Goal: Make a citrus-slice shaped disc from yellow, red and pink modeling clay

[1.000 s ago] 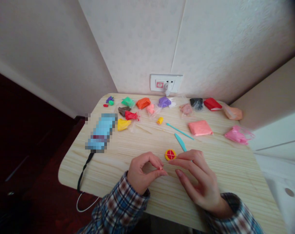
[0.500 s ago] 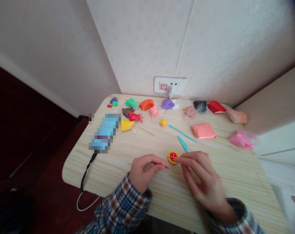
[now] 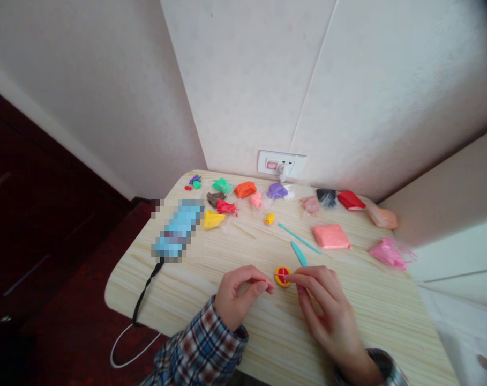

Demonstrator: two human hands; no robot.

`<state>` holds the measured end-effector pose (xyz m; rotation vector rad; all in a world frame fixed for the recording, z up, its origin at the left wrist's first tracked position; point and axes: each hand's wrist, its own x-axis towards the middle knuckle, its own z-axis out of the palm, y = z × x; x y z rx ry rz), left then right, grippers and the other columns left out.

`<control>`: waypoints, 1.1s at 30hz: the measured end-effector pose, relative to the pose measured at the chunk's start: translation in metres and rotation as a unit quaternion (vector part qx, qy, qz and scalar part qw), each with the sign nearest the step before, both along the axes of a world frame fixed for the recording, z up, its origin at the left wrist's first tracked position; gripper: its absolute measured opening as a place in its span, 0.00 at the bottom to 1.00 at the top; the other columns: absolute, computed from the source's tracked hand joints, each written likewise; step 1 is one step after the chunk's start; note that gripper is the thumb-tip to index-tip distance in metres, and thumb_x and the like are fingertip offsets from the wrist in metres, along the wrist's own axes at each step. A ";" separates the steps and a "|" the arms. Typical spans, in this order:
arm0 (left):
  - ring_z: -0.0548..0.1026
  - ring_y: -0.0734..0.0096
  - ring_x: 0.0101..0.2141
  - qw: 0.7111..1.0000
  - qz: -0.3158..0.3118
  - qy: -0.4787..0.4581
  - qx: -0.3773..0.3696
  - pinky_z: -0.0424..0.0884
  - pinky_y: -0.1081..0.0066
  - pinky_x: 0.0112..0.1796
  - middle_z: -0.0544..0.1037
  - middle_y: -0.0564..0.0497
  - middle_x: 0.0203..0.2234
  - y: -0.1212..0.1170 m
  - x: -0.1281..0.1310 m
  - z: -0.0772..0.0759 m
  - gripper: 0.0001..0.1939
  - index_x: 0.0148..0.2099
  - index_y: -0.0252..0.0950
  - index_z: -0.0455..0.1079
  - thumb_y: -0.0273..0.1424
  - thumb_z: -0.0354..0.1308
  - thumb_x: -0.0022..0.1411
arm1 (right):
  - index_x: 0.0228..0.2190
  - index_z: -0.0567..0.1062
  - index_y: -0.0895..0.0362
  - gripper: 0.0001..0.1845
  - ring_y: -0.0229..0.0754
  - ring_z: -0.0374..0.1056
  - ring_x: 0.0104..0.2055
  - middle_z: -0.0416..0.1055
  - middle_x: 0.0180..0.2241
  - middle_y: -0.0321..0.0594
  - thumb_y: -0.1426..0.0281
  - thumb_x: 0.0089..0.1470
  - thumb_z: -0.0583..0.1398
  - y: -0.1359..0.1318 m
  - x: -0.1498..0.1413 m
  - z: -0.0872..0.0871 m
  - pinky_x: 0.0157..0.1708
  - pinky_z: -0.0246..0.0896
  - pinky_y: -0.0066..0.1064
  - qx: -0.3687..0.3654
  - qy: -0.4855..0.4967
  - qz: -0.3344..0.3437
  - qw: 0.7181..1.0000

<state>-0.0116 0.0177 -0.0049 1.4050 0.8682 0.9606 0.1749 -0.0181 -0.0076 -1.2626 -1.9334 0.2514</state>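
Observation:
A small yellow clay disc (image 3: 278, 282) with a red centre lies on the table, thin pale pink strips crossing on its top. My right hand (image 3: 327, 308) reaches over its right side, fingers stretched out, a fingertip touching the disc's edge. The thumb is held apart below. Just left of the disc, my left hand (image 3: 241, 295) is closed in a pinch, with what looks like a tiny bit of pink clay between thumb and forefinger. Behind the right hand lie a blue plastic knife (image 3: 298, 253) and a thin blue modelling stick (image 3: 299, 239).
Bags of coloured clay, such as orange (image 3: 245, 189), purple (image 3: 277, 191) and salmon (image 3: 331, 236), line the table's back and right. A small yellow clay figure (image 3: 269, 219) sits mid-table. A cabled phone (image 3: 179, 229) lies left; a wall socket (image 3: 282, 164) is behind.
My right fingertips have moved onto the disc and stay there. The left hand came near the disc, then drew slightly back, still pinched. The view has tilted a little.

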 end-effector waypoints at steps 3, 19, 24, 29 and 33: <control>0.74 0.69 0.32 0.999 -0.001 0.013 0.037 0.68 0.71 0.36 0.77 0.45 0.27 0.000 0.000 -0.001 0.13 0.32 0.31 0.74 0.35 0.54 0.62 | 0.41 0.70 0.53 0.16 0.41 0.64 0.39 0.69 0.35 0.39 0.81 0.53 0.53 0.002 0.001 -0.002 0.37 0.59 0.35 0.002 -0.001 0.004 1.000; 0.72 0.71 0.27 0.995 -0.044 0.071 0.057 0.67 0.73 0.32 0.77 0.48 0.24 -0.003 0.005 -0.006 0.09 0.27 0.32 0.73 0.34 0.61 0.54 | 0.40 0.71 0.51 0.09 0.38 0.66 0.35 0.69 0.32 0.37 0.68 0.55 0.57 0.001 -0.014 0.005 0.36 0.63 0.31 -0.194 0.245 0.106 0.944; 0.73 0.70 0.28 0.996 -0.084 0.009 -0.013 0.69 0.71 0.33 0.78 0.47 0.24 -0.002 0.004 -0.005 0.16 0.27 0.32 0.73 0.42 0.62 0.52 | 0.35 0.73 0.52 0.08 0.38 0.65 0.33 0.67 0.30 0.37 0.63 0.53 0.58 0.002 -0.014 0.008 0.34 0.62 0.32 -0.248 0.305 0.159 0.906; 0.74 0.69 0.28 0.990 -0.106 -0.027 -0.084 0.70 0.70 0.34 0.77 0.48 0.23 -0.001 0.003 -0.003 0.22 0.27 0.31 0.72 0.48 0.62 0.49 | 0.33 0.74 0.51 0.07 0.39 0.64 0.36 0.68 0.30 0.36 0.63 0.51 0.60 0.004 -0.012 0.005 0.37 0.61 0.32 -0.266 0.322 0.173 0.892; 0.73 0.70 0.27 0.991 -0.101 0.001 -0.092 0.69 0.71 0.33 0.75 0.49 0.21 -0.001 0.005 -0.001 0.22 0.27 0.32 0.71 0.48 0.62 0.48 | 0.28 0.74 0.51 0.04 0.37 0.64 0.34 0.68 0.28 0.35 0.65 0.52 0.60 0.006 -0.012 0.002 0.36 0.60 0.31 -0.265 0.333 0.158 0.891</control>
